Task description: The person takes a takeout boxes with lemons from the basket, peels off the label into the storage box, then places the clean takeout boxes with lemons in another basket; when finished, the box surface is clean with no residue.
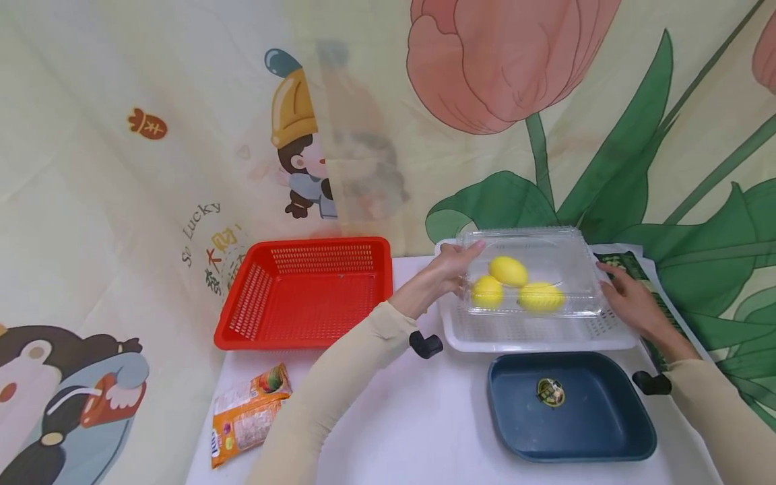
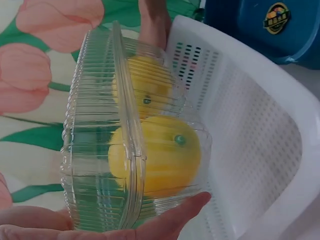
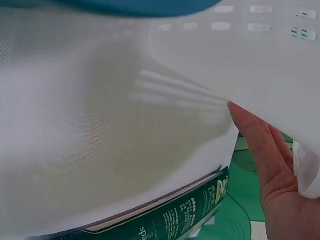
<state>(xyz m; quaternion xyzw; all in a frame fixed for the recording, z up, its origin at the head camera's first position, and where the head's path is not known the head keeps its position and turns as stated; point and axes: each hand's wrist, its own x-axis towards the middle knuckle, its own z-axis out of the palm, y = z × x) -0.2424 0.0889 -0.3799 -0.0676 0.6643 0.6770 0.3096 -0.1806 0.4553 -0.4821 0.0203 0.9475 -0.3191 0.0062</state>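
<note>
A clear plastic box (image 1: 527, 236) with three lemons (image 1: 508, 271) in it is tilted over a white perforated basket (image 1: 485, 340). My left hand (image 1: 448, 269) grips the box's left end, the thumb showing along its lower edge in the left wrist view. My right hand (image 1: 633, 303) is at the right end of the box and basket. In the right wrist view, its fingers (image 3: 252, 135) look fairly straight, with fingertips right at the basket's edge (image 3: 200, 65). I cannot tell whether this hand holds the box or the basket.
A red perforated basket (image 1: 315, 303) stands left of the white one. Orange snack packets (image 1: 248, 421) lie before it. A dark blue tray (image 1: 576, 431) with a round sticker stands in front of the white basket. A green printed package (image 3: 185, 220) lies at the right edge.
</note>
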